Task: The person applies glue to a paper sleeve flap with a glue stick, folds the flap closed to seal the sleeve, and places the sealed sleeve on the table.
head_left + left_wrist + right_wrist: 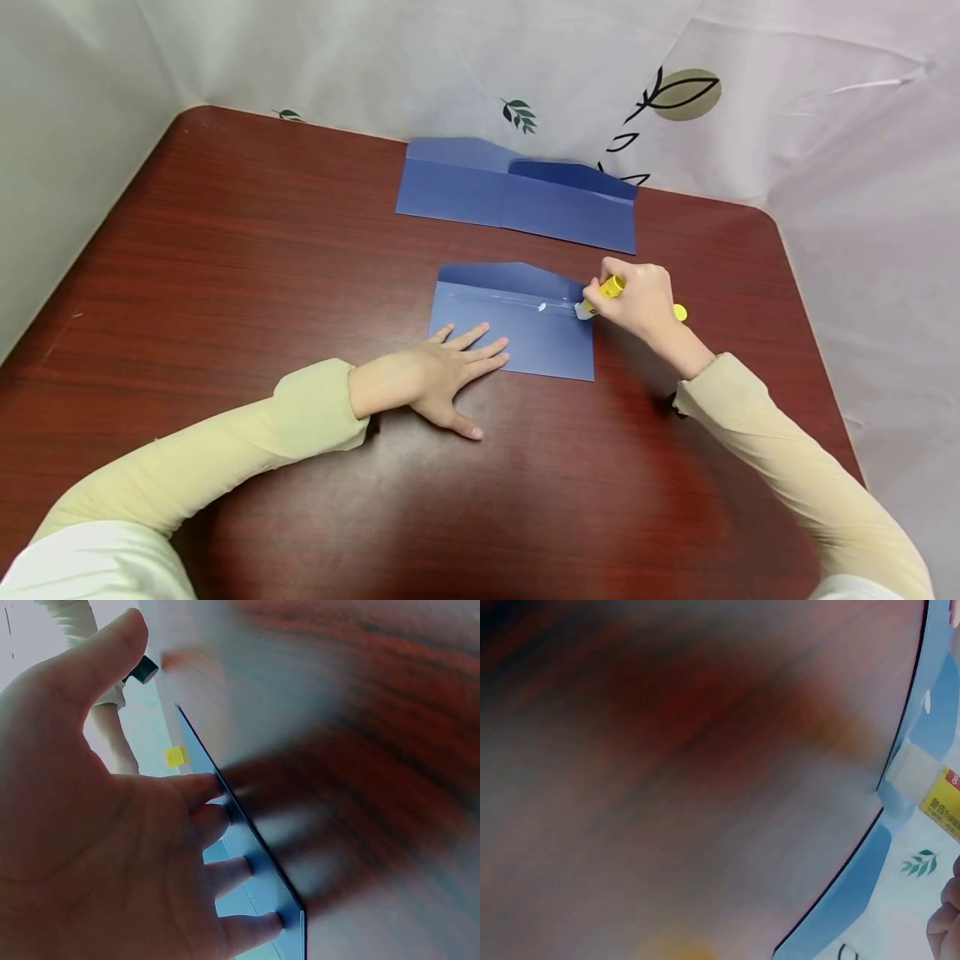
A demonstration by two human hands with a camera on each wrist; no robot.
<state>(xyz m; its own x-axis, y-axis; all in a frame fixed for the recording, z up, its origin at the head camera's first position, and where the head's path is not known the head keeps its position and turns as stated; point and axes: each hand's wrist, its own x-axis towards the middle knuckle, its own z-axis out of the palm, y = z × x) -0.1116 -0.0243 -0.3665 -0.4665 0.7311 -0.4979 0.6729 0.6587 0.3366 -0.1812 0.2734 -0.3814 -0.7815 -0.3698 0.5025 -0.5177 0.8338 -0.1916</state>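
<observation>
A blue envelope (525, 337) lies on the table with its flap at the far side. My left hand (447, 371) rests on its near left part, fingers spread and thumb on the wood; in the left wrist view the fingertips (247, 866) touch the envelope near its edge. My right hand (637, 296) grips a yellow glue stick (611, 287), tilted, its white end against the envelope's right side below the flap fold. Shiny glue streaks run along that fold, with a small white lump (542, 307) among them. The right wrist view shows the glue stick's printed label (945, 799).
Two more blue envelopes (450, 187) lie side by side at the table's far edge, flaps away from me. A round yellow cap (680, 312) sits just right of my right hand. A pale curtain with leaf prints (337, 58) hangs behind the brown table (225, 225).
</observation>
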